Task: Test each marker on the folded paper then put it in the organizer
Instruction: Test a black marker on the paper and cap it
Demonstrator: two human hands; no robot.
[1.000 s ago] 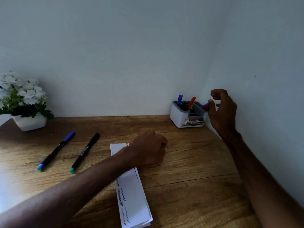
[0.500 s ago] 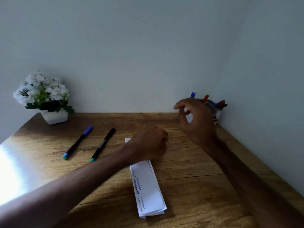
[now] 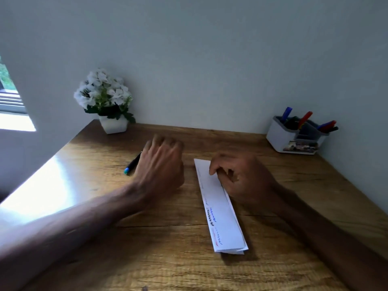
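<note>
On the wooden table, under the far side of the left hand, a slim black marker with a teal end cap slants out from beneath the knuckles. That hand arches palm-down with its fingers bent toward the grainy boards; whether they grip the marker cannot be told. Just to its right lies the folded paper, a long, narrow white strip of stacked layers with blue, black and red squiggles along its left edge. The right hand rests on the paper's far end, fingers loosely curled and tips touching the sheet, grasping nothing. Well beyond that hand, against the smooth pale wall, stands the organizer, a rounded white plastic box with grey compartments holding standing markers. Beyond the left hand sits a white flower pot.
</note>
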